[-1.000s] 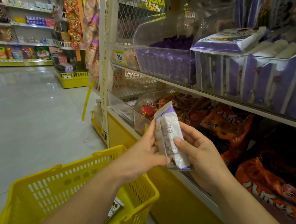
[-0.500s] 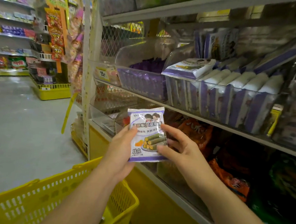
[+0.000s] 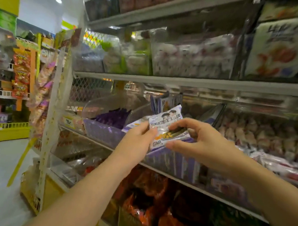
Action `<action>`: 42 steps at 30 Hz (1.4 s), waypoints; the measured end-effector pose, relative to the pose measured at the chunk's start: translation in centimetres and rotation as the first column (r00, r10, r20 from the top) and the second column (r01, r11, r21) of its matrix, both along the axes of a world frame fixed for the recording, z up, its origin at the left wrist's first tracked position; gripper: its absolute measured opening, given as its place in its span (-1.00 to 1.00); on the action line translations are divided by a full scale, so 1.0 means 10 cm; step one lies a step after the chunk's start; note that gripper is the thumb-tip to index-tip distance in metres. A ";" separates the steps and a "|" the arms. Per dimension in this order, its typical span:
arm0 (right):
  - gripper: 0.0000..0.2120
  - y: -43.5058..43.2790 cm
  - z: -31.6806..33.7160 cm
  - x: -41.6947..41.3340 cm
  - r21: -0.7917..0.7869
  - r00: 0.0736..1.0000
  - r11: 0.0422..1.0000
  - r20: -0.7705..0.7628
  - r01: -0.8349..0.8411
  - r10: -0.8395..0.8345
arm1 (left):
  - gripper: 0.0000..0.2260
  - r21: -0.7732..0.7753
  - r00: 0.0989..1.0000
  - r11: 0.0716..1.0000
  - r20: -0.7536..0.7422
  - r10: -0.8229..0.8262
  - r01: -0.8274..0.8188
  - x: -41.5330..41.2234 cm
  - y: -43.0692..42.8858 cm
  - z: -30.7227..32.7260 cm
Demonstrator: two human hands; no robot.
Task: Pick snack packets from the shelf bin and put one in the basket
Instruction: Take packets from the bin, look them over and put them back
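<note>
A white and purple snack packet (image 3: 163, 122) is held flat above the clear shelf bin (image 3: 172, 164), which is packed with matching purple packets. My left hand (image 3: 138, 139) pinches the packet's left edge. My right hand (image 3: 204, 142) grips its right side, fingers over the top and thumb underneath. The picture is blurred by motion. The yellow basket is out of view.
A second clear bin (image 3: 102, 132) of purple sticks stands to the left on the same shelf. Orange snack bags (image 3: 146, 204) fill the shelf below, and clear bins (image 3: 192, 56) of sweets fill the shelf above. A yellow display stand (image 3: 4, 130) is across the aisle floor on the left.
The view has swung upward, so the basket dropped out of sight. Both hands lifted the packet from chest height up to the bin and tilted it flatter.
</note>
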State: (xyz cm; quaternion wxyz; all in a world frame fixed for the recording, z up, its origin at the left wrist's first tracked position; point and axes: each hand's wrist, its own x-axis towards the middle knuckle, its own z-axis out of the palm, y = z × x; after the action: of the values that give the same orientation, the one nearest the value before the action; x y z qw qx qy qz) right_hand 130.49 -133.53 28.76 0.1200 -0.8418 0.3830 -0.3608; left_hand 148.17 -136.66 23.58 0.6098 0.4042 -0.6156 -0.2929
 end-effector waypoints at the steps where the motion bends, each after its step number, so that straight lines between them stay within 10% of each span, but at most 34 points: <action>1: -0.69 -0.07 0.13 -0.06 0.004 0.999 0.999 -0.006 0.033 -0.033 | -0.74 -0.022 0.998 1.000 0.060 0.009 -0.008 -0.05 -0.05 0.10; 9: -0.65 -0.89 0.70 -0.25 -0.081 0.890 0.940 -0.303 0.333 -0.341 | -0.68 -0.141 0.861 0.985 0.484 0.154 -0.098 -0.21 -0.59 0.63; 25: -0.54 -1.62 0.95 -0.12 -0.376 0.590 0.856 -0.620 0.355 -0.517 | -0.84 -0.063 0.759 0.982 0.644 -0.096 0.177 -0.38 -1.60 0.73; 32: -0.49 -1.67 0.96 -0.18 -0.367 0.593 0.881 -0.651 0.299 -0.473 | -0.61 -0.057 0.472 0.996 0.882 0.019 0.066 -0.45 -1.74 0.64; 42: -0.50 -1.92 0.99 -0.10 -0.213 0.613 0.929 -0.702 0.303 -0.362 | -0.72 -0.125 0.575 0.992 0.809 0.121 -0.032 -0.43 -1.75 0.60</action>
State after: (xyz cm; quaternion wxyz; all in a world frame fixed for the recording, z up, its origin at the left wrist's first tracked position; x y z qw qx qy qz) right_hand 129.52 -152.77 38.69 -0.1428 -0.8328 0.5343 -0.0242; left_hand 143.91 -154.11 29.53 0.2902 0.4897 -0.8220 -0.0181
